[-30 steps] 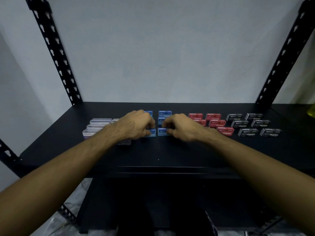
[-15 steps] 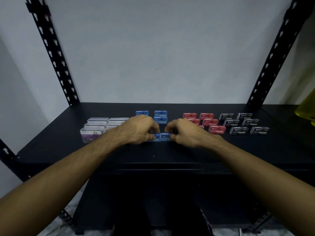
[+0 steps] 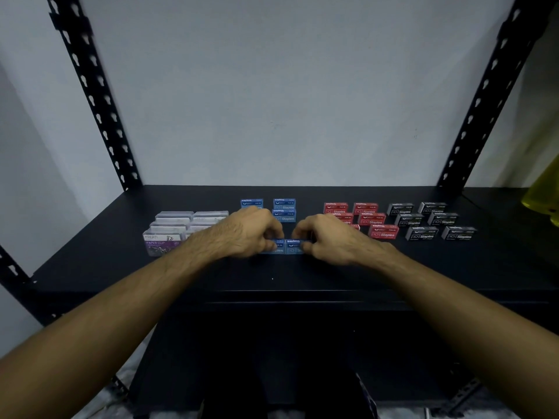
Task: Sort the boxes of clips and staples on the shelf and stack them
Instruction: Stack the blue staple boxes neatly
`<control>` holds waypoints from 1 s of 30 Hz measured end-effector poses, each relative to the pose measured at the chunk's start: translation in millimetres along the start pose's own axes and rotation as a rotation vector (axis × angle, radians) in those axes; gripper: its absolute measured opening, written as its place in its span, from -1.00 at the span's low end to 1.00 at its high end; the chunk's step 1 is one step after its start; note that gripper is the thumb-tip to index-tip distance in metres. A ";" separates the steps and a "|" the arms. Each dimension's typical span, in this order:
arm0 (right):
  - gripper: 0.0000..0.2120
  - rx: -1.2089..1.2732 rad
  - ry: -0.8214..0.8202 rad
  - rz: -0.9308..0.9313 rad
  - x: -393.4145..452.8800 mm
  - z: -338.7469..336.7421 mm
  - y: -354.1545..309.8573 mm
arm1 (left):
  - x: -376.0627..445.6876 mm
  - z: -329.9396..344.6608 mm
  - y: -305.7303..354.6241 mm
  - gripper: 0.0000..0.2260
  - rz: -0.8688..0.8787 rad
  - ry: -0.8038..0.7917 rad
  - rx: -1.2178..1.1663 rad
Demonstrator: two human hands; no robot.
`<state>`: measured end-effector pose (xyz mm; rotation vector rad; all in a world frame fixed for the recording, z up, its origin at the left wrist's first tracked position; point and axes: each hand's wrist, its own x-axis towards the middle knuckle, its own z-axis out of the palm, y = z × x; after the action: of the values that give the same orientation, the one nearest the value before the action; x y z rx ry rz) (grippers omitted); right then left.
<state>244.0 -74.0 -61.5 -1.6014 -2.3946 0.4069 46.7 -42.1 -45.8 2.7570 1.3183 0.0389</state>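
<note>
Black metal shelf (image 3: 302,282), seen from above and in front, with slotted black uprights (image 3: 99,98) at its back corners against a pale wall (image 3: 272,86). A yellow object (image 3: 544,192), cut off by the frame, sits at the far right.

On the shelf the goods lie in colour groups, largest first: clear paper clip boxes (image 3: 175,225) at left, packed touching in two columns; black staple boxes (image 3: 429,222) at right in spaced rows; red staple boxes (image 3: 372,219) just left of those; blue staple boxes (image 3: 284,207) at centre rear.

My left hand (image 3: 245,234) and right hand (image 3: 329,240) meet at centre front. Each grip is closed on one blue box: left fingers curled round the left blue box (image 3: 276,251), right thumb and fingers pinching the right blue box (image 3: 293,246). The two boxes stand side by side, touching, on the shelf surface.

Change: a second ago these two boxes sat further back and a little apart, within the blue group; they now stand drawn forward and pressed together at the front. I judge this the start of a blue base row, with sorting by colour largely done and stacking barely begun. The remaining blue boxes are near, behind my knuckles.
</note>
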 end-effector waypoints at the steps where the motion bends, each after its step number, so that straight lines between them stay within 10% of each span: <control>1: -0.79 -0.001 0.002 0.000 0.3 0.1 0.0 | 0.1 -0.2 0.2 -0.74 0.001 -0.001 0.003; 22: -0.78 0.031 0.107 0.046 8.3 -21.2 9.2 | 4.0 -48.4 -31.6 -0.71 -0.112 0.165 -0.102; 30: -0.68 -0.059 0.135 0.047 54.8 -17.3 10.9 | 39.7 -36.6 -64.6 -0.69 -0.159 -0.019 -0.028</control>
<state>238.8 -17.5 -47.1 -1.6567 -2.2922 0.2309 19.3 31.5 -15.5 2.6139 1.5157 0.0207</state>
